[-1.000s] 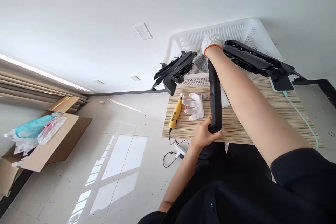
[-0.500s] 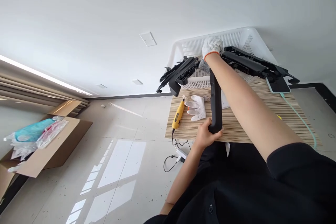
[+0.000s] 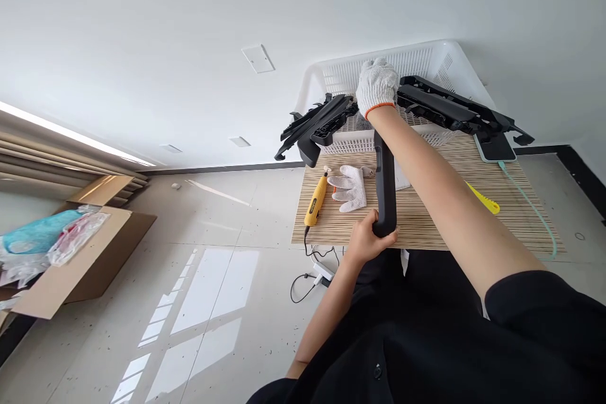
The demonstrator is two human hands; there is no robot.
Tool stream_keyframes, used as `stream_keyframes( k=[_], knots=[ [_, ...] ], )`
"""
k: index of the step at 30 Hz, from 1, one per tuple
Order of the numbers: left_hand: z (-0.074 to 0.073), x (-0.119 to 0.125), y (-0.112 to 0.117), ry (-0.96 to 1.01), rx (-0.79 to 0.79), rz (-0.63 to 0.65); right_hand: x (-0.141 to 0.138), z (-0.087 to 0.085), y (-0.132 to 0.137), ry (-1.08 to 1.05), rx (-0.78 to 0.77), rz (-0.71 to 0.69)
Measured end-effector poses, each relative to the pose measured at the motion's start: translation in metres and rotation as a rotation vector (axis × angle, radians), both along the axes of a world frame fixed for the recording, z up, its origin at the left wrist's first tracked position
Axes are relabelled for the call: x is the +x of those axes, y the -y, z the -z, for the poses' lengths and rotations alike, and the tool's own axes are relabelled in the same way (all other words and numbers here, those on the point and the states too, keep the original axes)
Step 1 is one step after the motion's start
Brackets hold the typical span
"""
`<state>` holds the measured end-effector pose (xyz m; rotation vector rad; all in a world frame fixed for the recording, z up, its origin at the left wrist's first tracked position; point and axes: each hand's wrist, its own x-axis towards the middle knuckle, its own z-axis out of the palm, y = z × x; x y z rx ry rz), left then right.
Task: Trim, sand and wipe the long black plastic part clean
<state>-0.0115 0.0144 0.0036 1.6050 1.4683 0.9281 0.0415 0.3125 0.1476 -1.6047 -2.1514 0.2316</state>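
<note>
My bare left hand (image 3: 367, 238) grips the near end of a long black plastic trim piece (image 3: 387, 186). The piece points away from me over the table towards the white basket (image 3: 348, 145). My right hand (image 3: 377, 85), in a white knitted glove with an orange cuff, is curled closed over the basket, near the piece's far end. My wrist and forearm cover that end. Grey mottled material (image 3: 363, 121) shows just below the glove; whether my fingers hold it is hidden. More black plastic parts lie across the basket, one stack at the left (image 3: 326, 123), another at the right (image 3: 454, 104).
On the slatted table (image 3: 426, 227) lie a yellow corded rotary tool (image 3: 315, 201), a loose white glove (image 3: 350, 189), a yellow-handled tool (image 3: 485, 200) and a phone (image 3: 495, 148) on a green cable. A power strip (image 3: 323, 274) hangs below; an open carton (image 3: 85, 259) stands left.
My gloved right hand has shifted slightly left and turned, now covering more of the grey material. My left hand keeps its grip on the black piece. The view has shifted a little, showing the yellow handle.
</note>
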Motion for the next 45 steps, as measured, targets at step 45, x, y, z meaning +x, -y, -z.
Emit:
stream_keyframes(
  k=[45],
  knots=[
    [0.021, -0.006, 0.0, -0.14, 0.229, 0.012, 0.108, 0.063, 0.263, -0.357, 0.034, -0.145]
  ],
)
